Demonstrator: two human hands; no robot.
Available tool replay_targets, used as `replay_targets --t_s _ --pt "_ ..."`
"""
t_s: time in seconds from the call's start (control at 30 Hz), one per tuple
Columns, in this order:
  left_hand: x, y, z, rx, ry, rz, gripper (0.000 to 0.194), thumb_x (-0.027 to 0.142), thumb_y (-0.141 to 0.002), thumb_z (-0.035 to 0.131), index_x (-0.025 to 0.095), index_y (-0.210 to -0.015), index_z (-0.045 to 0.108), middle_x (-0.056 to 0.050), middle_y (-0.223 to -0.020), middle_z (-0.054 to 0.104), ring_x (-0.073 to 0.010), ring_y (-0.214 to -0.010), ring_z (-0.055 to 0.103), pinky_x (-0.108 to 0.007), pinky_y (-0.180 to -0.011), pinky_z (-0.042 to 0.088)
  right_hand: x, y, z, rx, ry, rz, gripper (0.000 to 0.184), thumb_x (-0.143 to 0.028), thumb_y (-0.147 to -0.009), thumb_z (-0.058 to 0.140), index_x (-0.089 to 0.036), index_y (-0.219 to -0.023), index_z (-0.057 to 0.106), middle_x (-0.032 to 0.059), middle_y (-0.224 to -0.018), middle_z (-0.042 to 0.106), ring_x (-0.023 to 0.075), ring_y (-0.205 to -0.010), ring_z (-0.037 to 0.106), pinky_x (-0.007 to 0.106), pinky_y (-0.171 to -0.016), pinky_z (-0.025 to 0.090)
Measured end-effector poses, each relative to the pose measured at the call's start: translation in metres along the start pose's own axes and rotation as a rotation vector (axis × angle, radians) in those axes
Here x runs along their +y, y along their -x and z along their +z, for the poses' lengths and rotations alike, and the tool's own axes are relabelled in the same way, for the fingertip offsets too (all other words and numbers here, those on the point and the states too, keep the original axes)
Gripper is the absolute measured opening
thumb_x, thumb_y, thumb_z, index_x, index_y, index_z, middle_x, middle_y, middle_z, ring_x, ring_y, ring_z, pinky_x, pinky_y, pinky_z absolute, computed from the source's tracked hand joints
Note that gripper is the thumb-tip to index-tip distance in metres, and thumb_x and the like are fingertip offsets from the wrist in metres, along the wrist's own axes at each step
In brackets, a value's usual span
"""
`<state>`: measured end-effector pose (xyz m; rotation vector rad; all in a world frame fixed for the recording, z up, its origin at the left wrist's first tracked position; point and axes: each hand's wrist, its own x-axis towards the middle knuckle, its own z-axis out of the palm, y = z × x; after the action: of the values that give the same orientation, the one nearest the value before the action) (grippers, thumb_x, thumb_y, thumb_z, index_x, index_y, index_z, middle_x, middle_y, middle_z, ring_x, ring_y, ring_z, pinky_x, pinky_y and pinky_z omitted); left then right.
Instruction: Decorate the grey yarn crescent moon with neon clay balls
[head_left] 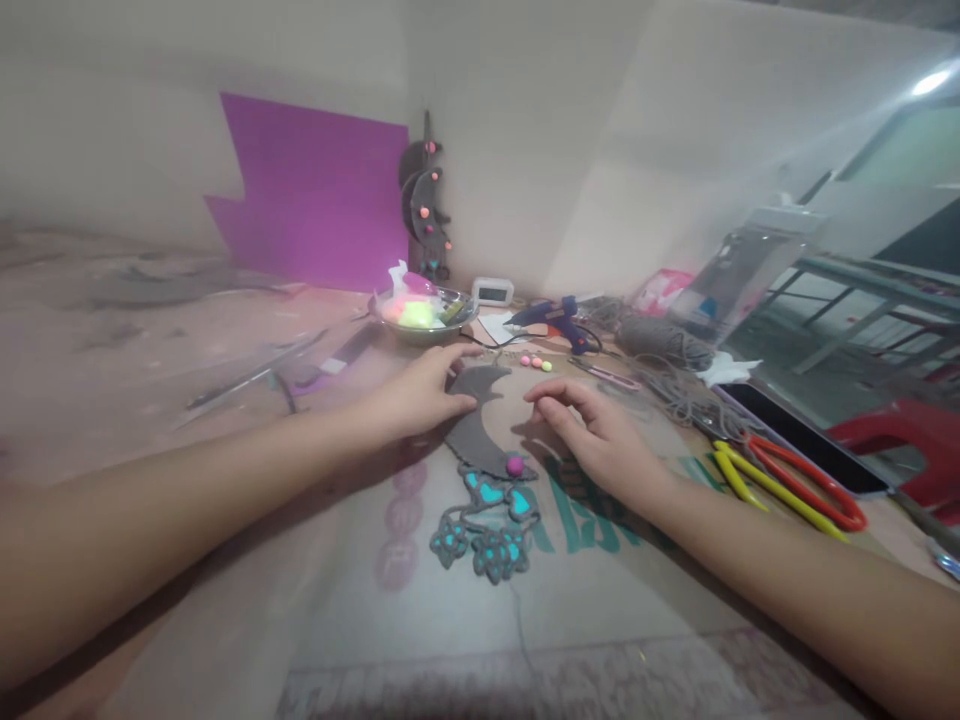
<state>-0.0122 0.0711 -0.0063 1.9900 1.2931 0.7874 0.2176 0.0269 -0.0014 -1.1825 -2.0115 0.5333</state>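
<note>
The grey crescent (472,432) lies on the bench, its rounded back toward the left and its hollow opening right. Its broad face is dark and plain, and its upper end narrows to a point, with a smaller jagged point jutting from the inner edge just below. The rim along the lower curve looks corded. One round magenta ball (514,466) sits on the crescent near its lower tip. Directly below the crescent, grey-outlined hearts (520,503) with bright turquoise centres lie close together. Farther below the crescent, beyond the hearts, are grey scalloped pieces (501,553) with turquoise spots, bunched together; their exact number is unclear.
</note>
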Motion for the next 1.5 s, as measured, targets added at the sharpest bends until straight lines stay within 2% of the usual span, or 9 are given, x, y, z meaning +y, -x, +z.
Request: replay_targets --t_s 0.27,0.4,0.53,0.7,0.93,1.03,1.2,1.37,1.5 --pt "0.025 0.000 -0.039 0.209 0.196 0.192 0.048 0.026 -0.082 0.066 0.028 -0.130 0.059 -0.004 -0.113 0.071 -0.0207 -0.100 0.067 -0.034 -0.084 0.056 0.004 0.000 -0.001 -0.138 -0.252 0.080 0.038 -0.047 -0.099 0.042 -0.020 -0.105 0.068 0.0052 -0.092 0.071 0.0201 -0.088 0.067 0.033 -0.079 0.054" --pt "0.039 0.005 -0.048 0.253 0.283 0.203 0.045 0.025 -0.084 0.065 0.024 -0.128 0.060 -0.004 -0.107 0.071 -0.0194 -0.097 0.069 -0.034 -0.083 0.057 0.003 0.001 0.001 -0.039 -0.175 0.075 0.028 -0.039 -0.096 0.050 -0.021 -0.112 0.065 0.0045 -0.094 0.068 0.0187 -0.087 0.065 0.031 -0.076 0.052" --pt "0.045 0.008 -0.049 0.265 0.337 0.214 0.044 0.026 -0.083 0.067 0.023 -0.126 0.062 -0.003 -0.109 0.071 -0.0196 -0.098 0.069 -0.033 -0.084 0.057 0.006 0.001 0.003 0.022 -0.264 0.098 0.030 -0.038 -0.094 0.051 -0.020 -0.117 0.059 0.0013 -0.084 0.063 0.0158 -0.074 0.061 0.027 -0.066 0.050" --pt "0.049 0.011 -0.047 0.253 0.378 0.233 0.042 0.027 -0.083 0.067 0.022 -0.124 0.063 -0.004 -0.115 0.071 -0.0212 -0.106 0.067 -0.035 -0.091 0.055 0.000 0.003 -0.002 0.004 -0.119 0.054 0.022 -0.036 -0.094 0.052 -0.020 -0.092 0.067 0.0017 -0.083 0.066 0.0164 -0.078 0.060 0.028 -0.072 0.046" --pt "0.038 0.012 -0.029 0.162 0.477 0.151 0.042 0.056 -0.085 0.065 0.024 -0.111 0.071 -0.006 -0.107 0.075 -0.0254 -0.103 0.069 -0.037 -0.087 0.057 -0.016 0.009 -0.007 0.142 -0.158 0.063 0.025 -0.038 -0.093 0.054 -0.020 -0.080 0.064 0.0009 -0.075 0.064 0.0158 -0.072 0.059 0.027 -0.068 0.046" --pt "0.028 0.009 -0.020 0.086 0.539 0.091 0.040 0.051 -0.082 0.069 0.020 -0.107 0.071 -0.010 -0.107 0.075 -0.0265 -0.098 0.070 -0.040 -0.087 0.056 -0.017 0.009 -0.007 0.168 -0.170 0.055 0.024 -0.037 -0.093 0.054 -0.020 -0.080 0.064 0.0011 -0.075 0.065 0.0158 -0.072 0.059 0.027 -0.069 0.046" --pt "0.025 0.008 -0.020 0.095 0.470 0.112 0.042 0.038 -0.082 0.070 0.019 -0.118 0.064 -0.009 -0.109 0.073 -0.0237 -0.096 0.069 -0.038 -0.084 0.056 -0.014 0.007 -0.006 0.157 -0.189 0.065 0.027 -0.041 -0.093 0.055 -0.020 -0.079 0.063 0.0005 -0.071 0.063 0.0156 -0.070 0.058 0.027 -0.066 0.046" --pt "0.036 0.012 -0.029 0.100 0.328 0.151 0.040 0.041 -0.081 0.068 0.019 -0.113 0.061 -0.006 -0.103 0.072 -0.0213 -0.087 0.068 -0.032 -0.071 0.056 0.003 -0.003 -0.008 0.134 -0.293 0.071 0.041 -0.053 -0.097 0.046 -0.020 -0.095 0.070 0.0029 -0.080 0.065 0.0173 -0.078 0.059 0.031 -0.075 0.049" --pt "0.041 0.016 -0.030 0.081 0.316 0.168 0.035 0.040 -0.081 0.069 0.021 -0.110 0.063 -0.004 -0.101 0.072 -0.0212 -0.089 0.069 -0.031 -0.072 0.057 0.007 -0.012 -0.014 0.121 -0.402 -0.012 0.043 -0.055 -0.096 0.048 -0.022 -0.109 0.073 0.0061 -0.102 0.070 0.0173 -0.087 0.061 0.033 -0.082 0.050"
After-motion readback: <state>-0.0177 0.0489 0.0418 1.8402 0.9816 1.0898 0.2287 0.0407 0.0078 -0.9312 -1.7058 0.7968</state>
